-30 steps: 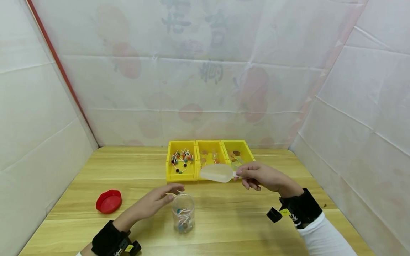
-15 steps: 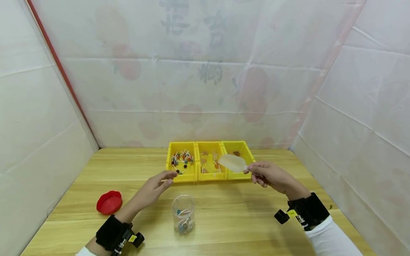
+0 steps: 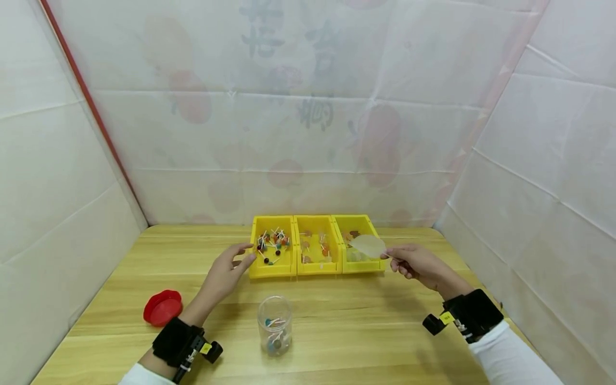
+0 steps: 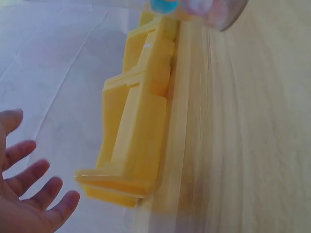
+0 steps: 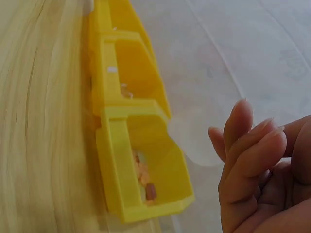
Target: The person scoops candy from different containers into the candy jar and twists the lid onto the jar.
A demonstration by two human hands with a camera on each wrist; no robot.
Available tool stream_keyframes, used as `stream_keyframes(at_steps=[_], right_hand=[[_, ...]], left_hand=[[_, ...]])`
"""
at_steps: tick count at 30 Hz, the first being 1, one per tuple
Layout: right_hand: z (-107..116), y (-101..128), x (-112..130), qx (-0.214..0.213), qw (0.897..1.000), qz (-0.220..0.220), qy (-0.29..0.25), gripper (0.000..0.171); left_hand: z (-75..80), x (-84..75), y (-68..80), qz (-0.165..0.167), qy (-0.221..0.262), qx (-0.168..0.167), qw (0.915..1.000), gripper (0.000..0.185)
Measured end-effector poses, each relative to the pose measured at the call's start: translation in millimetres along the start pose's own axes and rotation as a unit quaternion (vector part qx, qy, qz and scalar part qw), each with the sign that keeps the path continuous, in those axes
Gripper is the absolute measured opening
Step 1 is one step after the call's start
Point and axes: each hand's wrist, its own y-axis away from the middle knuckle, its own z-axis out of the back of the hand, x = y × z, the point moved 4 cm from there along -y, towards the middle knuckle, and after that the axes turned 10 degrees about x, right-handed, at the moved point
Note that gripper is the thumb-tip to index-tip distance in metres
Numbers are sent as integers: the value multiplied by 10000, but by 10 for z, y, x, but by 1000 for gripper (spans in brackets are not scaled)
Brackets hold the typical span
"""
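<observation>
My right hand (image 3: 418,264) pinches the handle of a translucent white scoop (image 3: 368,246), whose bowl overlaps the right yellow bin (image 3: 363,266) in the head view. In the right wrist view the scoop's pale bowl (image 5: 197,141) shows beyond the curled fingers. My left hand (image 3: 224,272) has loosely spread fingers right at the left side of the left yellow bin (image 3: 272,271); the left wrist view shows the hand (image 4: 29,189) holding nothing. A clear plastic jar (image 3: 275,326) stands lidless in front, with several small lollipops (image 3: 276,338) inside.
The left bin holds lollipops (image 3: 274,240) with dark, red and blue heads. Paler orange lollipops lie in the middle bin (image 3: 317,267), and brown and yellowish pieces in the right one. A red lid (image 3: 163,308) lies at the left. White sheeting (image 3: 308,133) walls the table.
My left hand has moved from beside the jar's rim forward to the left bin. The right hand has carried the scoop rightward, from before the middle bin to the right bin.
</observation>
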Motion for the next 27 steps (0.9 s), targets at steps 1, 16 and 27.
stream_keyframes(at_steps=[1, 16, 27], right_hand=[[16, -13, -11, -28, 10000, -61, 28, 49], [187, -243, 105, -240, 9908, -780, 1075, 39], [124, -410, 240, -20, 9699, -1098, 2172, 30]], left_hand=[[5, 16, -15, 48, -5, -35, 10000, 52], [-29, 299, -214, 716, 8, 8, 9974, 66], [-198, 402, -268, 834, -136, -3, 9964, 60]])
